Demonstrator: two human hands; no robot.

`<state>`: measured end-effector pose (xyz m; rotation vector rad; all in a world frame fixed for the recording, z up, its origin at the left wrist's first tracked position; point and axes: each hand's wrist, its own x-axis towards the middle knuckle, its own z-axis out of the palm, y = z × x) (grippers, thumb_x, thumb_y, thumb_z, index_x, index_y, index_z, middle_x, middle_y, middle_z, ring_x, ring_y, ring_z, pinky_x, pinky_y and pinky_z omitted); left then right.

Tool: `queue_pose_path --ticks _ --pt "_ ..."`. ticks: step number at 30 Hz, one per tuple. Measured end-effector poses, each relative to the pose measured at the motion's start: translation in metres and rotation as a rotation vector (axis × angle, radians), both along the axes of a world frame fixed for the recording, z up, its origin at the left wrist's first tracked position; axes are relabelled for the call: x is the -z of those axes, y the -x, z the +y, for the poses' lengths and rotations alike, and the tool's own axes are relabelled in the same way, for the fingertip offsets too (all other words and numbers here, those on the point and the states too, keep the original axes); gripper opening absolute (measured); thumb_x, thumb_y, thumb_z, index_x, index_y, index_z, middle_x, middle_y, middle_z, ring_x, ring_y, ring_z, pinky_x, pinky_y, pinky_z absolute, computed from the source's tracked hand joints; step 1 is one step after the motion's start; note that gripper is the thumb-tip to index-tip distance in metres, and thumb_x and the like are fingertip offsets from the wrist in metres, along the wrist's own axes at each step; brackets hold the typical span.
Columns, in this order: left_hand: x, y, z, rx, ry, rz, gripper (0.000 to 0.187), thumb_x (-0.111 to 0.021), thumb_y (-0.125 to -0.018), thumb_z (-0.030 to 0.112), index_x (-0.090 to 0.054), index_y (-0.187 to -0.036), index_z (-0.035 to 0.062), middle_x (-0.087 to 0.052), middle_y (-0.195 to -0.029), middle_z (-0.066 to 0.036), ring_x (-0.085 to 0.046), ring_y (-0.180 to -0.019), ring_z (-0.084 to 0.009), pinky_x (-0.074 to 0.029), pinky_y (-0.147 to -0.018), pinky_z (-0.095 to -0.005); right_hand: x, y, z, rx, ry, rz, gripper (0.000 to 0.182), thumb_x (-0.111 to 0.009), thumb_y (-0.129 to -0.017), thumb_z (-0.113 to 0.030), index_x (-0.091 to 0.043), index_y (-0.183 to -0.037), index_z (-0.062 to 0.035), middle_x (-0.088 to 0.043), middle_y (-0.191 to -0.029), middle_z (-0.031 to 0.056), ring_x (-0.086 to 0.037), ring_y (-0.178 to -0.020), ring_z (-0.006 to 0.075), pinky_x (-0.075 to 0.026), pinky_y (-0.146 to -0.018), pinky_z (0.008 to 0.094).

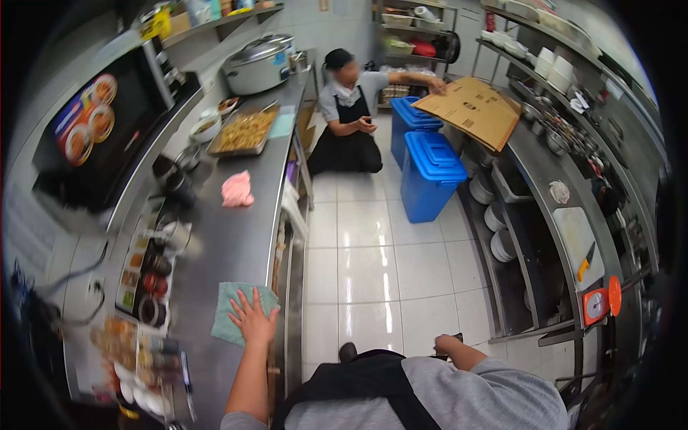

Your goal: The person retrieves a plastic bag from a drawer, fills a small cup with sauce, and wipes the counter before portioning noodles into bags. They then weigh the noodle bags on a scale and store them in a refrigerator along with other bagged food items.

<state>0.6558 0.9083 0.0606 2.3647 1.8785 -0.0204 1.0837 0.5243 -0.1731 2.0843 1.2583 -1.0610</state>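
Green cloth (231, 313), flat and rumpled, under left hand (253, 316) on steel counter (229, 236)

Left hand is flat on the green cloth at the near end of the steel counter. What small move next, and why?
Probably slide the left hand and green cloth forward along the steel counter toward the pink cloth. The palm already presses the cloth flat, and the stretch between the two cloths shows bare metal with nothing in the way.
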Motion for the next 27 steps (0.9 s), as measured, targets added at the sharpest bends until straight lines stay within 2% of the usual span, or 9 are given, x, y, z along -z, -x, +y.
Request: queue_pose_path --ticks 1,3,6,9,10,12,14,17,27 --pt "0.002 -0.015 0.025 0.032 -0.011 -0.004 0.084 -0.057 -0.088 0.055 -0.018 -0.154 0.0208 -0.004 -0.160 -0.019 -0.004 -0.145 -0.0454 -0.004 -0.113 -0.0630 0.035 -0.024 0.007 0.118 -0.002 -0.029 0.032 -0.057 -0.087 -0.025 -0.070 -0.108 -0.0047 -0.066 -0.115 0.0205 -0.064 -0.101 0.0381 -0.051 -0.087 0.0482" --pt "0.003 -0.048 0.066 0.009 0.005 -0.001 0.085 -0.058 -0.087 0.054 -0.017 -0.154 0.0210 -0.005 -0.160 -0.019 -0.004 -0.145 -0.0459 -0.004 -0.113 -0.0633 -0.048 -0.032 0.061 0.477 -0.487 0.050 0.027 -0.058 -0.089 -0.021 -0.070 -0.104 -0.0032 -0.071 -0.100 0.0164 -0.068 -0.088 0.0318 -0.054 -0.078 0.0430" --pt "0.002 -0.092 0.122 -0.021 0.013 -0.002 0.086 -0.059 -0.086 0.053 -0.016 -0.154 0.0210 -0.006 -0.160 -0.019 -0.004 -0.145 -0.0461 -0.004 -0.113 -0.0633 -0.186 -0.018 0.185 1.163 -0.812 0.773 0.017 -0.063 -0.091 -0.017 -0.069 -0.097 -0.0020 -0.062 -0.075 0.0014 -0.057 -0.068 0.0096 -0.051 -0.065 0.0261" --pt "0.005 -0.130 0.171 -0.047 -0.009 -0.007 0.087 -0.062 -0.085 0.051 -0.017 -0.154 0.0209 -0.007 -0.160 -0.019 -0.004 -0.145 -0.0457 -0.005 -0.114 -0.0630 -0.352 0.001 0.266 0.740 -0.868 1.283 0.025 -0.053 -0.098 -0.021 -0.069 -0.101 -0.0024 -0.061 -0.076 0.0004 -0.056 -0.068 0.0094 -0.049 -0.069 0.0251" --pt "0.003 -0.142 0.183 -0.074 -0.010 -0.009 0.087 -0.063 -0.085 0.050 -0.018 -0.153 0.0208 -0.007 -0.160 -0.019 -0.005 -0.145 -0.0454 -0.007 -0.114 -0.0626 -0.419 0.007 0.273 0.660 -0.692 1.491 0.026 -0.053 -0.098 -0.021 -0.069 -0.102 -0.0012 -0.064 -0.082 0.0030 -0.060 -0.076 0.0105 -0.050 -0.073 0.0262" --pt "0.000 -0.167 0.205 -0.092 -0.031 -0.009 0.087 -0.063 -0.085 0.050 -0.019 -0.153 0.0209 -0.007 -0.160 -0.019 -0.006 -0.145 -0.0453 -0.007 -0.114 -0.0625 -0.488 0.002 0.284 0.113 -0.385 1.988 0.033 -0.046 -0.102 -0.022 -0.064 -0.106 0.0047 -0.062 -0.107 0.0153 -0.064 -0.095 0.0198 -0.050 -0.080 0.0289" --pt "0.006 -0.178 0.218 -0.139 -0.060 -0.005 0.088 -0.065 -0.083 0.050 -0.020 -0.153 0.0209 -0.009 -0.160 -0.018 -0.008 -0.145 -0.0449 -0.009 -0.114 -0.0625 -0.494 -0.001 0.310 -0.617 -0.719 2.091 0.023 -0.044 -0.100 -0.016 -0.057 -0.091 0.0013 -0.058 -0.091 0.0139 -0.060 -0.079 0.0232 -0.049 -0.069 0.0347" --pt "-0.004 -0.194 0.222 -0.198 -0.051 -0.006 0.090 -0.066 -0.081 0.051 -0.021 -0.153 0.0210 -0.011 -0.159 -0.018 -0.009 -0.145 -0.0442 -0.009 -0.114 -0.0621 -0.531 -0.016 0.318 -0.374 -0.581 2.257 0.026 -0.057 -0.097 -0.019 -0.060 -0.090 0.0060 -0.062 -0.078 0.0067 -0.054 -0.074 0.0164 -0.046 -0.065 0.0341" --pt "-0.007 -0.212 0.228 -0.266 -0.098 0.029 0.088 -0.068 -0.079 0.050 -0.026 -0.151 0.0220 -0.014 -0.159 -0.014 -0.011 -0.146 -0.0391 -0.009 -0.115 -0.0590 -0.505 -0.120 0.397 -0.256 -0.411 2.145 0.025 -0.057 -0.094 -0.019 -0.061 -0.088 0.0049 -0.062 -0.080 0.0077 -0.055 -0.074 0.0175 -0.044 -0.063 0.0339"
